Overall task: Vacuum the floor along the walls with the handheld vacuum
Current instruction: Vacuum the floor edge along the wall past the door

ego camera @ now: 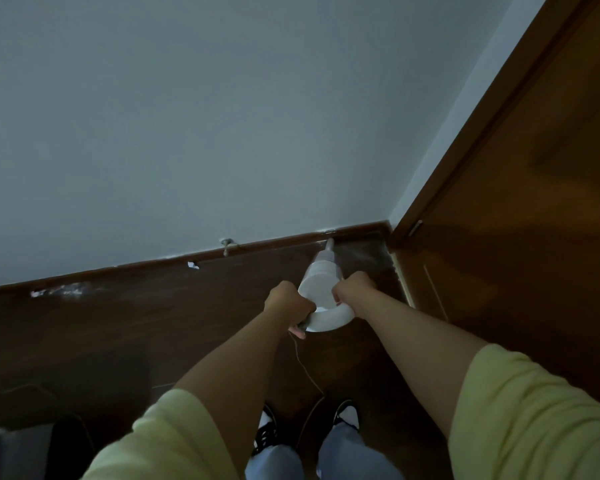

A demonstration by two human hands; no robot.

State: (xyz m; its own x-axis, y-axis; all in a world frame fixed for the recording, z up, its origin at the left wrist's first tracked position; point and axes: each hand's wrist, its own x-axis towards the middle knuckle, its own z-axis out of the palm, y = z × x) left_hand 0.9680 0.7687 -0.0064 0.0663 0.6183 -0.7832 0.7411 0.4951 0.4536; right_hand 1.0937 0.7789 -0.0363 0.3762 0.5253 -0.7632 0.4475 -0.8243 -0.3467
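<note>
A white handheld vacuum (321, 278) points away from me, its narrow nozzle tip (329, 243) down at the dark wooden floor (146, 323) where it meets the brown skirting board (278, 242) near the room corner. My left hand (286, 303) grips the rear loop handle of the vacuum. My right hand (352, 287) holds the right side of the vacuum body. A thin cord (303, 362) trails from the handle back towards my feet.
A pale wall (205, 116) rises above the skirting. A brown wooden door (520, 188) and its frame close off the right side. White debris (193, 265) and a dusty patch (58, 292) lie along the skirting to the left. A small metal door stop (226, 244) sticks out.
</note>
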